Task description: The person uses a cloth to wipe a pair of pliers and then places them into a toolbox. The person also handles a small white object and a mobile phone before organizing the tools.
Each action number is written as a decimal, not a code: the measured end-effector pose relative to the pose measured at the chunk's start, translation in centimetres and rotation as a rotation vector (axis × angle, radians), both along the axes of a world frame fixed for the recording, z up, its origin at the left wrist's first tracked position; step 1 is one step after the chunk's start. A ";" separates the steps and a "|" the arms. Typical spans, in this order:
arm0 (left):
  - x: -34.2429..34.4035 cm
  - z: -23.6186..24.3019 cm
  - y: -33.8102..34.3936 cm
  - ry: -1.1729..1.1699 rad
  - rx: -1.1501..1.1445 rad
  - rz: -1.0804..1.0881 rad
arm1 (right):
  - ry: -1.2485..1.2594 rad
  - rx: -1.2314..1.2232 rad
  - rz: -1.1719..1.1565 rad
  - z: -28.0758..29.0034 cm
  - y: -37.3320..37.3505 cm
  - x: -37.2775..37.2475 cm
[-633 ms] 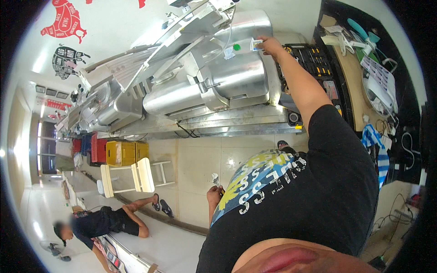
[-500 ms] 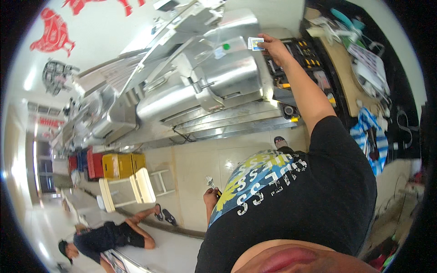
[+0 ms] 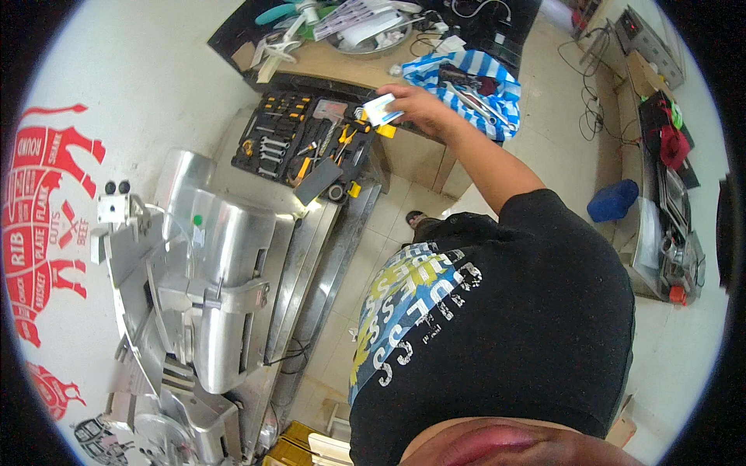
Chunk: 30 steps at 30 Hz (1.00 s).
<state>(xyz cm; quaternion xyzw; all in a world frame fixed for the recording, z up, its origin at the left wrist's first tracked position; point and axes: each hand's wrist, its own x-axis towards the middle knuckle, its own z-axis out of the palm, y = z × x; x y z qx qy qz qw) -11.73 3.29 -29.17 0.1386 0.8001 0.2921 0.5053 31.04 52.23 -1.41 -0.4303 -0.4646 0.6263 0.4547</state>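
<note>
My right hand (image 3: 416, 107) grips a small, flat white card-like packet (image 3: 381, 109), held over the right end of an open black tool case (image 3: 262, 136) with spanners, pliers and yellow-handled tools. A dark rectangular object (image 3: 318, 182) lies slanted at the case's front. Just beyond my hand, a blue-and-white striped bag (image 3: 423, 68) has metal tools on it. My left hand is hidden by my shirted body; only a small bit of metal (image 3: 353, 334) peeks out at that side.
Stainless slicing machines (image 3: 233, 326) stand on a steel bench to the left. A cluttered dark counter (image 3: 517, 23) with a wooden board is at the top. Cables, a blue cloth-like item (image 3: 612, 200) and equipment line the right wall. Yellow crates (image 3: 291, 446) and pale stools are at the bottom.
My view has swung round toward the tool case and counter. My right hand, still holding the packet, has left the machine's side. My left hand and the seated co-worker have dropped out of sight.
</note>
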 end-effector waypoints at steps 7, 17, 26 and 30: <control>2.7 1.8 6.3 0.039 0.010 -0.107 | 0.196 -0.048 -0.464 -0.4 -0.8 15.6; 12.8 1.4 12.9 0.120 -0.036 -0.108 | 0.095 -0.245 -0.892 -9.9 5.9 41.9; 18.5 2.9 15.1 0.265 -0.050 -0.111 | -0.071 -0.301 -0.958 -17.0 17.8 56.5; 21.0 7.8 17.1 0.210 -0.052 -0.053 | -0.265 -0.291 -0.919 -15.3 22.4 56.2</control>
